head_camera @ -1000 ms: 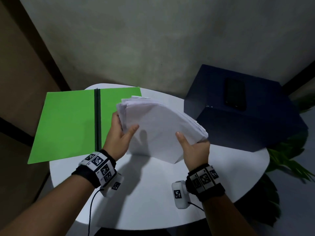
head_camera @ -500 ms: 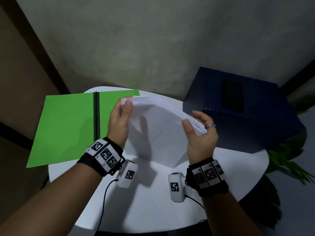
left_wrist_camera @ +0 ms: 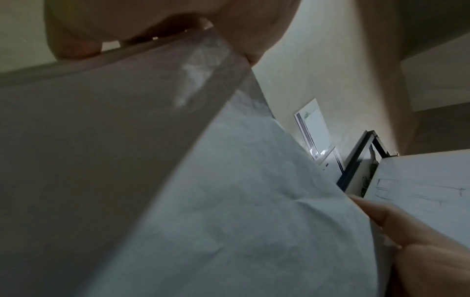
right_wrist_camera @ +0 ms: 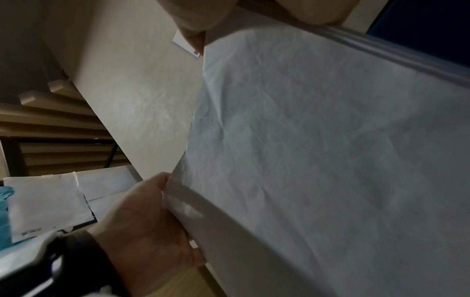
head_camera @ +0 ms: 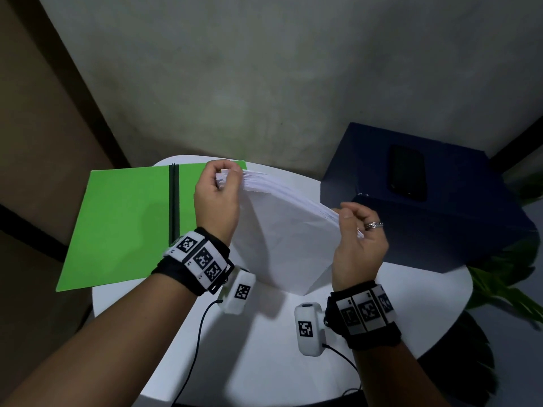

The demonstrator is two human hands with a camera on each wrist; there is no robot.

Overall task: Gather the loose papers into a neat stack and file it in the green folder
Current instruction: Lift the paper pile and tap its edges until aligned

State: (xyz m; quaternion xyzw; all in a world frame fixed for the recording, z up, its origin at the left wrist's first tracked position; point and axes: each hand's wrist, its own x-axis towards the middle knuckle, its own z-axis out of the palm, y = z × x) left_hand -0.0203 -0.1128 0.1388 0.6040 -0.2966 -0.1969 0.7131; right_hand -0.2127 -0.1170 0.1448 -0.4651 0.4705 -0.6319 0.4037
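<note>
Both hands, left and right, grip the papers upright on the counter, folder frame-left, box right.

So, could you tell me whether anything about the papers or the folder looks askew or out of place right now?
The paper stack, held upright by both hands, has top edges still fanned rather than flush. The green folder overhangs the white table at left.

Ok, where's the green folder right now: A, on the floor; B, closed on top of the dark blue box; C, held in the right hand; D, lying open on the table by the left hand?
D: the green folder lies open on the white table, beside the left hand, which holds the paper stack.
</note>
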